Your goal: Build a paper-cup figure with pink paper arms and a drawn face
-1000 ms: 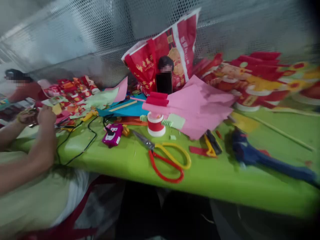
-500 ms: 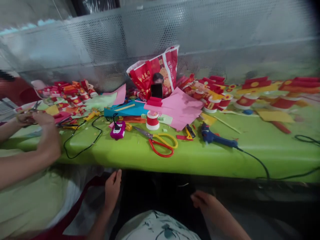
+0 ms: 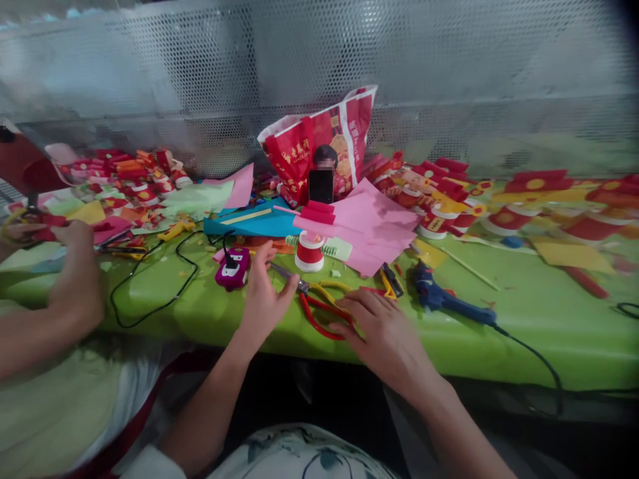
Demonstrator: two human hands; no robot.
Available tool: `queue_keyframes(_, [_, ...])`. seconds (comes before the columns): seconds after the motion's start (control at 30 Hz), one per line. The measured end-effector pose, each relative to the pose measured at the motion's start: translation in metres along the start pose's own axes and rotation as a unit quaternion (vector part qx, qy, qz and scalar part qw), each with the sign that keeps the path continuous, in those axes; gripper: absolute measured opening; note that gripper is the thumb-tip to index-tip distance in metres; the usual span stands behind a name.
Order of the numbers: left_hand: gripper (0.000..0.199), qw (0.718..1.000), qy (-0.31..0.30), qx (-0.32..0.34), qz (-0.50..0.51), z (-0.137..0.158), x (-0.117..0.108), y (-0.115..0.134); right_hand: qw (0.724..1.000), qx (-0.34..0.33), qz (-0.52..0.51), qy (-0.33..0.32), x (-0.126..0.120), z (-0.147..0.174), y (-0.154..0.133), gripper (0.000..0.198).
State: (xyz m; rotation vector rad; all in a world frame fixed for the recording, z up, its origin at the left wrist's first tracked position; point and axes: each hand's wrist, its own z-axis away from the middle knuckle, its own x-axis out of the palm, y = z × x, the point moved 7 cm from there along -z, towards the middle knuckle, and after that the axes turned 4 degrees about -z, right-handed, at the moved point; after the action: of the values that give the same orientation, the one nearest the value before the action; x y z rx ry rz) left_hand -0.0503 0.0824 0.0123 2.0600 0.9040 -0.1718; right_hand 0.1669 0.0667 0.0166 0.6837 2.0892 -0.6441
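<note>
Left hand [image 3: 263,299] and right hand [image 3: 388,336] now higher, left fingers wide, right ones (grip unclear) over partly hidden scissors [image 3: 303,287].

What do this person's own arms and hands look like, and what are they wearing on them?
The left hand and right hand are human and gloveless, with no jewellery that I can make out. Both forearms are bare, without cables. A pale sleeve shows on the left arm; no sleeve shows on the right.
</note>
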Motion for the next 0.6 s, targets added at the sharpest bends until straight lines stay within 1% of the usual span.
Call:
queue_keyframes(0.07, [0.085, 0.999, -0.041, -0.002, 0.007, -0.013, 0.013, -0.007, 1.000, -0.001, -0.012, -0.013, 0.005, 0.001, -0.001, 0.023])
queue_keyframes(0.1, [0.089, 0.999, -0.052, -0.006, 0.009, -0.017, 0.018, -0.012, 1.000, 0.001, -0.013, -0.017, 0.006, 0.001, -0.001, 0.021])
queue_keyframes(0.2, [0.096, 0.998, -0.058, -0.029, 0.006, -0.025, 0.028, -0.023, 1.000, 0.005, -0.009, -0.028, 0.009, 0.000, 0.001, 0.017])
queue_keyframes(0.27, [0.096, 0.999, -0.035, -0.030, -0.009, -0.025, 0.028, -0.025, 1.000, 0.001, -0.003, -0.031, 0.009, -0.001, 0.004, 0.014])
queue_keyframes(0.3, [0.093, 0.999, -0.011, -0.019, -0.023, -0.023, 0.025, -0.023, 1.000, -0.001, -0.001, -0.027, 0.008, -0.002, 0.005, 0.013])
queue_keyframes(0.4, [0.078, 0.991, 0.086, 0.045, -0.095, -0.016, 0.010, -0.007, 1.000, -0.001, 0.008, -0.004, 0.007, -0.003, 0.009, 0.017])
queue_keyframes(0.47, [0.072, 0.977, 0.123, 0.086, -0.151, -0.010, 0.004, 0.005, 1.000, 0.001, 0.004, 0.013, 0.006, -0.003, 0.012, 0.018])
queue_keyframes(0.53, [0.075, 0.967, 0.114, 0.110, -0.197, -0.007, 0.004, 0.013, 1.000, 0.003, -0.014, 0.025, 0.005, -0.003, 0.016, 0.018])
queue_keyframes(0.6, [0.086, 0.964, 0.078, 0.115, -0.228, -0.007, 0.009, 0.014, 0.999, 0.004, -0.041, 0.031, 0.005, -0.004, 0.021, 0.018])
